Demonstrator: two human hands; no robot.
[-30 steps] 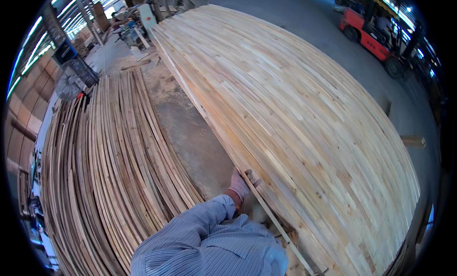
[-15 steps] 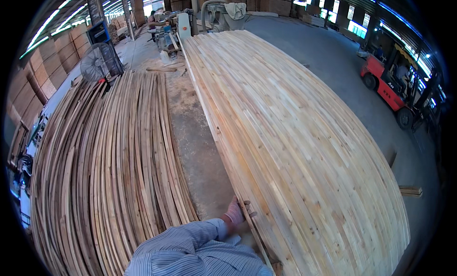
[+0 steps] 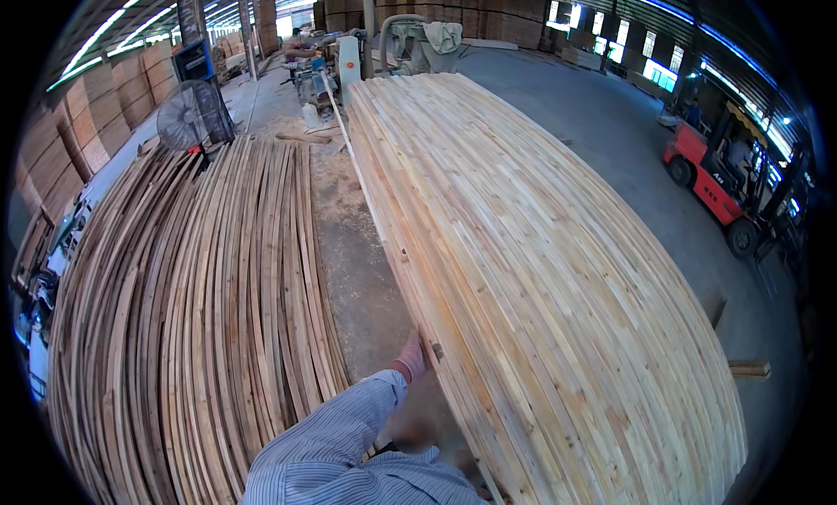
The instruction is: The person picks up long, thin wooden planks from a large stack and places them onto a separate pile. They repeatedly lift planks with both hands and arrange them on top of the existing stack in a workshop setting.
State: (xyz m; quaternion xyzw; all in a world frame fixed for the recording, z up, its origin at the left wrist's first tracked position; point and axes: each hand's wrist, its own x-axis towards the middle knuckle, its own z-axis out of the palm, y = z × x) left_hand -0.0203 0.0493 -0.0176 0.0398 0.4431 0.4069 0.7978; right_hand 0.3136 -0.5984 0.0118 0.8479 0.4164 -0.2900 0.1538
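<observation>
My left hand (image 3: 411, 356), in a pinkish glove, is closed at the left edge of a broad layer of pale wooden strips (image 3: 540, 270). It grips a long thin wooden strip (image 3: 358, 176) that runs along this edge. The strip's far end stands a little apart from the layer, towards the machine. Most of the fingers are hidden behind the wood. My striped sleeve reaches up from the lower edge. My right hand does not show. A brownish blur lies below my left forearm, too smeared to name.
Left of me lies a wide pile of rough brown strips (image 3: 200, 313), with a sawdust-strewn floor gap (image 3: 353, 261) between. A standing fan (image 3: 187, 117) and a machine (image 3: 349, 61) are beyond. A person (image 3: 296, 43) is at the far left; a red forklift (image 3: 711, 178) stands right.
My left hand has moved forward and slightly left along the edge, and its fingers show less over the wood. The strip's far end now sits further from the layer. The view has shifted slightly.
</observation>
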